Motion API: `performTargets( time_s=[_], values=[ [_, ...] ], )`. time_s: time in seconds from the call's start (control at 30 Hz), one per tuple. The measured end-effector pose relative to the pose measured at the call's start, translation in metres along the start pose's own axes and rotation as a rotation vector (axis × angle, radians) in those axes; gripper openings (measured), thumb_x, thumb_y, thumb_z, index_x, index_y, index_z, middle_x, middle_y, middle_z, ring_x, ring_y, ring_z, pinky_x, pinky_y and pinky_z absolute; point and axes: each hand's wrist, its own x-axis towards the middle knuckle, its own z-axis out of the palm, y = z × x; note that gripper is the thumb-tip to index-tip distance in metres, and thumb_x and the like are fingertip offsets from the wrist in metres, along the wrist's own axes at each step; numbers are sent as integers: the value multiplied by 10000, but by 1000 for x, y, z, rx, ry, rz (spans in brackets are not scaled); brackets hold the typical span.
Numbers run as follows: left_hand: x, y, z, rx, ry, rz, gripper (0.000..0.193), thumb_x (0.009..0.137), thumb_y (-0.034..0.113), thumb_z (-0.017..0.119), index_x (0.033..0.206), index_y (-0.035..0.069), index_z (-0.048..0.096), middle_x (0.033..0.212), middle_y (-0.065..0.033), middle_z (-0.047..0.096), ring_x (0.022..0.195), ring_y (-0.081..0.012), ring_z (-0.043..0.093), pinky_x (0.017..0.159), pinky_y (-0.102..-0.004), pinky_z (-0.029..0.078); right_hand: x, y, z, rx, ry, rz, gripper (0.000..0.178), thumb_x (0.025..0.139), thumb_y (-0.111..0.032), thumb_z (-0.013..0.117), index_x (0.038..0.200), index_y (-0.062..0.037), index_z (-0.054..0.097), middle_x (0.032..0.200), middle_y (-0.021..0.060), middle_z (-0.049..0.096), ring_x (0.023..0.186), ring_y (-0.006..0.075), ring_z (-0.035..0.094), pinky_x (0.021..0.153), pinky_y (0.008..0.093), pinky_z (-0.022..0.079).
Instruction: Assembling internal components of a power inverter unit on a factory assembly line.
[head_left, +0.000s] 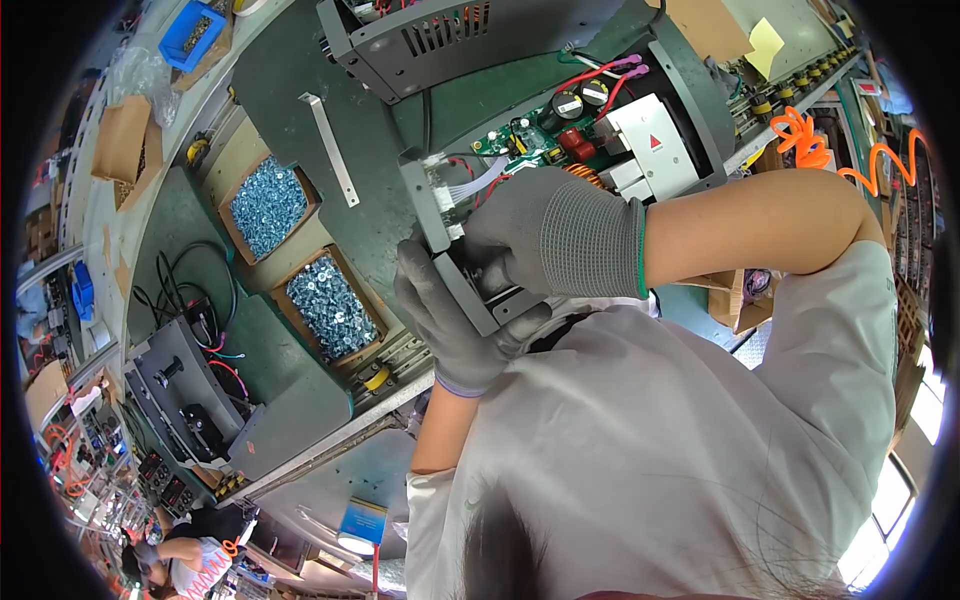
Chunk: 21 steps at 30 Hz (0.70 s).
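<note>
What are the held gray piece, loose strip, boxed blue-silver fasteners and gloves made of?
Held gray piece: likely painted sheet metal; matte dark gray, thin, bent edges.
Loose strip: probably bare metal, satin; pale silvery, alloy unclear.
Fasteners: seemingly plated metal; bright bluish glints.
Gloves: apparently knit fabric, matte gray; ribbed cuff. Any coating is unclear.
</note>
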Motion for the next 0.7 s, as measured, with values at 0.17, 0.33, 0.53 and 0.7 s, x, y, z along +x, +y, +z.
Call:
performTargets(
  time_s=[0.17,0.33,0.53,0.7],
  values=[
    [-1,2,-2,28,-16,-21,1257,771,856,555,1491,-128,249,1427,-305,392,1214,-428,447,990,-513,407,0,1,-1,-31,-17,-1,186,837,-189,673,907,-36,750,825,188,712,779,350,706,736,432,566],
    [0,2,-6,60,-23,-1,1363,708,878,593,1538,-116,167,1411,-290,380,1273,-395,439,1063,-501,385,5,-1,-2,-177,-87,-15,199,852,-195,653,895,-24,746,806,196,708,777,348,713,719,439,567],
    [-3,3,-1,-38,31,-25,1245,781,812,597,1478,-157,244,1362,-309,426,1168,-435,483,948,-516,439,6,-7,1,-214,-103,-7,228,859,-214,644,893,-11,742,791,205,703,770,347,716,712,437,569],
    [-4,3,-2,-46,22,-9,1220,793,782,617,1478,-157,245,1299,-280,475,1161,-413,482,952,-507,435,3,8,7,-347,-51,-357,222,852,-222,646,863,-24,746,763,188,700,752,348,711,696,439,565]
  ],
)
